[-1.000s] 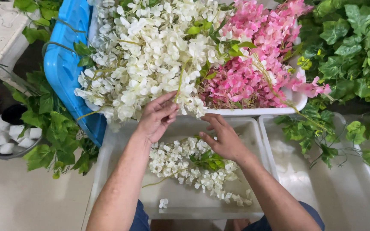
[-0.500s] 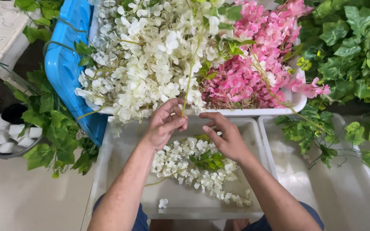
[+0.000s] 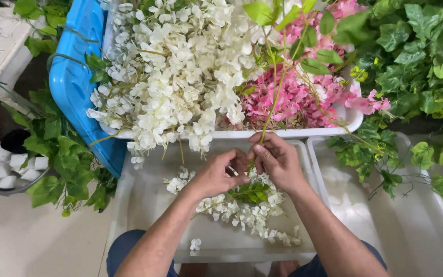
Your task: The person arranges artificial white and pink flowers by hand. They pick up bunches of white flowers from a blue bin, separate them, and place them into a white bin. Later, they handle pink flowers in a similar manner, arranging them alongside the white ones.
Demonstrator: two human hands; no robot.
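We look down from head height at our two bare hands, which meet over a white plastic tray [image 3: 144, 205] between our knees. Our right hand [image 3: 278, 161] pinches a thin green stem [image 3: 273, 97] between thumb and fingertips at its lower end; the stem rises straight up from the hand, past the rim of a second white tray [image 3: 293, 133] behind, and carries green leaves [image 3: 303, 48] at the top of the view. Our left hand [image 3: 216, 174] sits just beside the right, fingers curled and pressed toward the same spot on the stem; the fingertips overlap, so we cannot tell for sure whether it grips the stem or only touches it.

Directly below both hands, in the near tray, lies a loose heap of white flowers [image 3: 242, 213] with a small green leaf cluster [image 3: 252, 192] just under the right wrist. One white blossom [image 3: 195, 244] lies apart near the tray's front edge.

The rear tray is heaped with white flower sprays [image 3: 175, 77] on the left and pink ones [image 3: 293, 97] on the right. A blue tub [image 3: 73, 87] leans at the left, green ivy-like foliage [image 3: 411, 51] fills the right, and another white tray [image 3: 416, 231] sits beside our right arm.
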